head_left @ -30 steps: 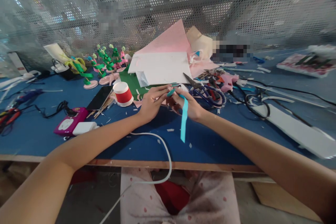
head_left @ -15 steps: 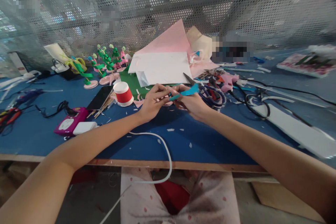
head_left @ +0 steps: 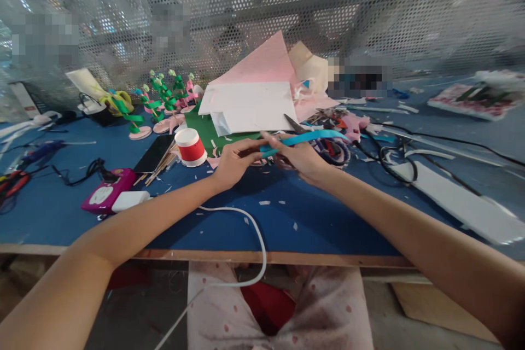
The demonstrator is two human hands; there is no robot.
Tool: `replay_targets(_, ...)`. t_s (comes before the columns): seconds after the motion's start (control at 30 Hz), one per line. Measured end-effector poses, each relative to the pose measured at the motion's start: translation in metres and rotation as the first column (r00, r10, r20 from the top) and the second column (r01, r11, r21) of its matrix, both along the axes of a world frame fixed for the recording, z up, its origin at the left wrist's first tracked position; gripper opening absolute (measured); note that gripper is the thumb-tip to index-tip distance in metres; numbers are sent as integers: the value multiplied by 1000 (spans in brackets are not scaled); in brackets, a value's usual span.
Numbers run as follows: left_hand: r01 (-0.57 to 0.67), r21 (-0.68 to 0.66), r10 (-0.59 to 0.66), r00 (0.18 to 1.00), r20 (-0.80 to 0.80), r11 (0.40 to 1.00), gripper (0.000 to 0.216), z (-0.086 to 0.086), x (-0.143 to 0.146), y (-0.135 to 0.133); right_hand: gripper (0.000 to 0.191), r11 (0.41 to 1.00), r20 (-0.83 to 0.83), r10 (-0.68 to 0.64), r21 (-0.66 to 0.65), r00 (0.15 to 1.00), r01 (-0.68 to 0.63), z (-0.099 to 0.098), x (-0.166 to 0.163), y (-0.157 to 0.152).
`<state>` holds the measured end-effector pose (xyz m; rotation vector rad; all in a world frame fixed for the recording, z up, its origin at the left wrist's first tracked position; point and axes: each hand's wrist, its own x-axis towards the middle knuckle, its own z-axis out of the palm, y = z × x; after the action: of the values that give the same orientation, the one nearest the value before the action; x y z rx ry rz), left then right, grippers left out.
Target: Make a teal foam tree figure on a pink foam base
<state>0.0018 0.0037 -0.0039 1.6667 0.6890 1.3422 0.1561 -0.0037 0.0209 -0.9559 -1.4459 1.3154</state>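
Note:
A narrow blue paper strip (head_left: pixel 315 135) runs between my two hands above the table. My left hand (head_left: pixel 235 161) pinches its left end between thumb and fingers. Closed on the strip a little further along is my right hand (head_left: pixel 301 156), with the free end curving out to the right over its back. Behind the hands lie a green sheet (head_left: pixel 200 126) and white sheets (head_left: pixel 254 106). Scissors (head_left: pixel 293 123) rest just beyond my right hand, their blades pointing up and left. A red and white paper cup (head_left: pixel 191 147) stands left of my left hand.
Paper flower stems on pink bases (head_left: pixel 139 132) stand at the back left. A purple power socket (head_left: pixel 109 191) with a white plug is at the left. A pink glue gun (head_left: pixel 353 124) and black cables lie to the right. One white cable (head_left: pixel 258 229) hangs over the table's front edge.
The blue strip's free end has stretched out further to the right, past my right hand. Both hands remain together at nearly the same spot.

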Motion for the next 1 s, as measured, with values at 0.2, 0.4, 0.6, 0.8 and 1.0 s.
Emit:
replay_targets(0.2,-64,-26,65,997,47,998,27,2,0,0,51,983,136,-33,181,990,8,2,-2,-4)
replay_targets(0.4,-110,-26,111,990,84,994,25,5,0,-1,52,970,133,7,239,991,-39,0,-4,-5)
replay_targets(0.6,-136,-81,144,984,109,987,31,2,1,1,51,962,153,19,266,988,-60,-4,-1,-3)
replay_targets(0.8,-144,-90,152,983,98,986,28,5,0,-1,49,950,161,-35,313,986,-17,-3,-2,-4)
replay_targets(1.0,-149,-71,157,981,113,986,22,5,-1,-1,47,957,169,-37,291,985,-14,2,-2,-7)
